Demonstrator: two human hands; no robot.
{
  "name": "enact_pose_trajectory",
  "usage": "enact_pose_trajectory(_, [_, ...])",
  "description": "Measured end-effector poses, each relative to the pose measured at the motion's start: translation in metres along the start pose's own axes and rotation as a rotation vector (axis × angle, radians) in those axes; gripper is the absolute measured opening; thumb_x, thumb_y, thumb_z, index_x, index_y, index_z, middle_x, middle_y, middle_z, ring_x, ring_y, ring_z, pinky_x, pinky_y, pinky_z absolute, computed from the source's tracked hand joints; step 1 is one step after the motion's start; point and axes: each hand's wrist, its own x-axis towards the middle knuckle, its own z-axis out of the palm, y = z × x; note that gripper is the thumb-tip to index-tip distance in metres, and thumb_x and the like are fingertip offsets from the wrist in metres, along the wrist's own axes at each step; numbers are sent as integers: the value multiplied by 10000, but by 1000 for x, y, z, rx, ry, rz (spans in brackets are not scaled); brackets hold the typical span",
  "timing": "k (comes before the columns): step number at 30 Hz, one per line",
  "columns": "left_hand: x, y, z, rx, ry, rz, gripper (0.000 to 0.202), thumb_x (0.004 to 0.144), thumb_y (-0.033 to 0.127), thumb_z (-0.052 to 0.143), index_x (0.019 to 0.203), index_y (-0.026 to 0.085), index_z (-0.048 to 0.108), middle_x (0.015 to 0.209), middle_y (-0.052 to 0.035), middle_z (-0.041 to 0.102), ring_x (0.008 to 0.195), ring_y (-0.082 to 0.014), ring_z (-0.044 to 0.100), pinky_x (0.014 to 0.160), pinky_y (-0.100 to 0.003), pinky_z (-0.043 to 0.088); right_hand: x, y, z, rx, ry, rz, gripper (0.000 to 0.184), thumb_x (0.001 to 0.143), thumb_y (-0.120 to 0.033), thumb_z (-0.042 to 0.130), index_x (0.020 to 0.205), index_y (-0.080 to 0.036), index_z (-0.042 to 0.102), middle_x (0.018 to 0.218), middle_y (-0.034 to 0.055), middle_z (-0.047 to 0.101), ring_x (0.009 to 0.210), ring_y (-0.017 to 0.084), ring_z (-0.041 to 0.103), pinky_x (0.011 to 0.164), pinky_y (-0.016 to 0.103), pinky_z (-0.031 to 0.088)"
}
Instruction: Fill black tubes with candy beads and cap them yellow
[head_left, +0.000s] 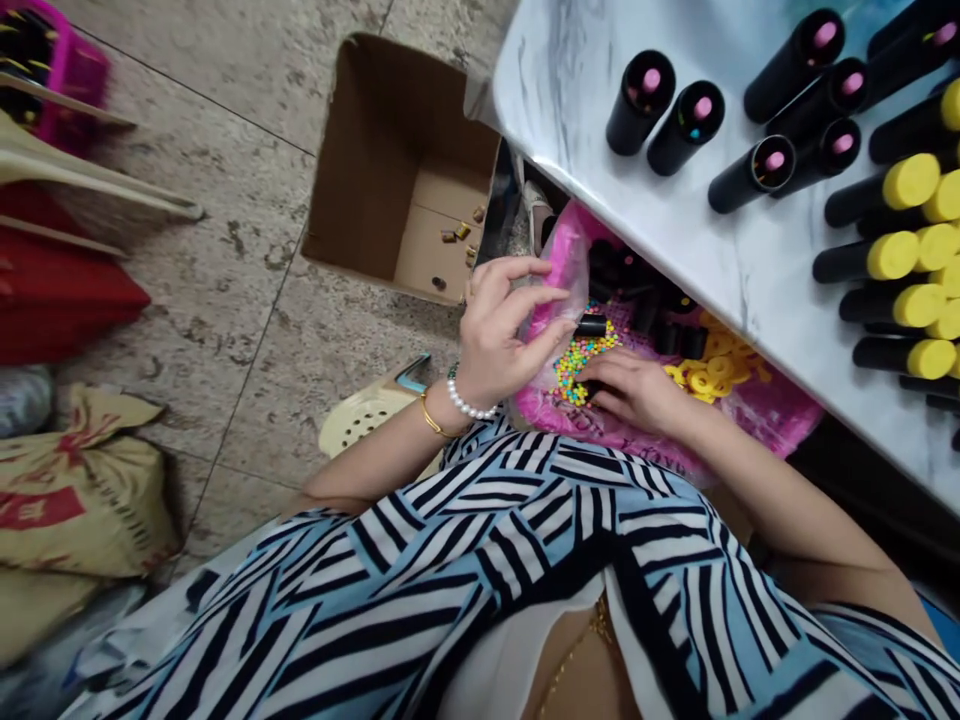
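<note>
My left hand (501,325) is raised over the near side of a pink plastic bag (780,425), fingers spread and holding nothing. Just beyond its thumb lies a short black tube (592,325) among small multicoloured beads (576,362). My right hand (637,390) reaches down into those beads with its fingers curled together; the fingertips are partly hidden. Yellow plastic rings (716,365) are heaped in the bag to the right of that hand. More black tubes (679,340) lie behind it, in shadow beneath the table edge.
A marble-patterned table (592,90) carries upright black tubes with pink tips (641,100) and black tubes with yellow caps (911,182). An open cardboard box (375,150) with a few small pieces stands on the floor. Further left are a stool leg (112,175) and a tied sack (82,490).
</note>
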Motion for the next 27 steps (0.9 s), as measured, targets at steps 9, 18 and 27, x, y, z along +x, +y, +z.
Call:
enact_pose_trajectory(9, [3,-2,-1,30,73,133,227,919,382,718,1087,229,712,1150,-85,695,1086,-263,627,975,-479,491,-21,-9,-17,-168,-12,129,314,965,-166,586,1262,-217,676,1168,127,681,1089,265,655,941,435,570])
enact_pose_trajectory(18, [11,33,26,295,-332,302,246,1003,167,491,1094,110,712,1009,-141,680,1046,-306,596,926,-485,459,-27,-12,-34,-266,344,170,303,955,-240,654,1257,-242,662,1125,104,650,1042,251,639,884,398,579])
enact_pose_trajectory(27, [10,26,38,447,-388,436,199,986,152,514,910,128,696,892,-139,672,1010,-323,590,884,-489,494,-63,-29,-16,-649,178,234,358,1012,-174,528,1343,-257,634,1188,136,641,1059,287,576,865,435,545])
